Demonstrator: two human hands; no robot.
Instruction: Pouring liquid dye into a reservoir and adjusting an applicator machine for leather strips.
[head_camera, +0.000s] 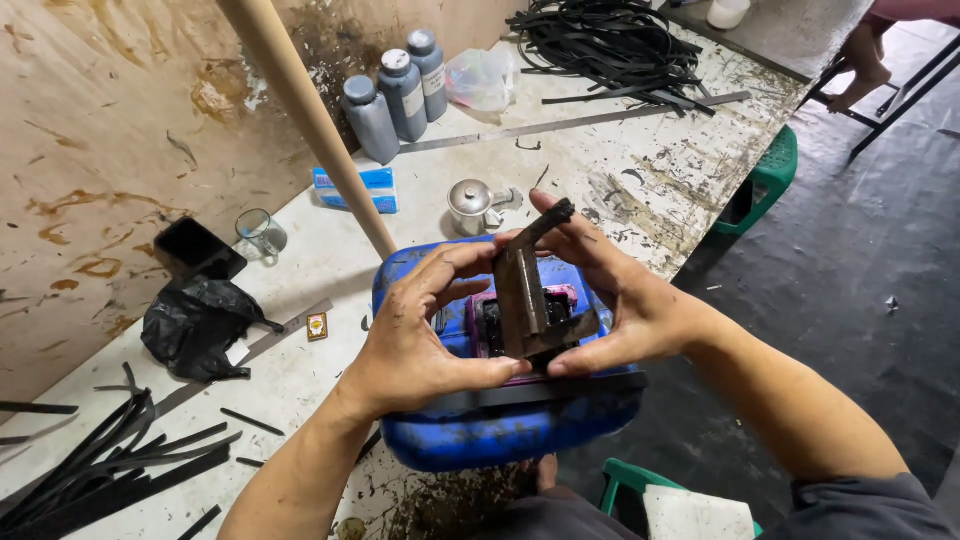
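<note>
While a blue plastic tub (480, 440) sits at the edge of the stained white workbench (640, 170), a dark, folded strip of stiff black material (527, 290) is held upright between both hands just above it. It is pinched from either side by the left hand (415, 335) and the right hand (615, 290), fingers closed on it. Loose black strips (110, 460) are seen lying well apart on the left.

Open bench (640, 170) beyond hands, pole (310, 120) slanting across left, metal cup (470, 205) just behind tub (500, 440), bottles (400, 95) near wall, strips (110, 465) heaped at left
</note>
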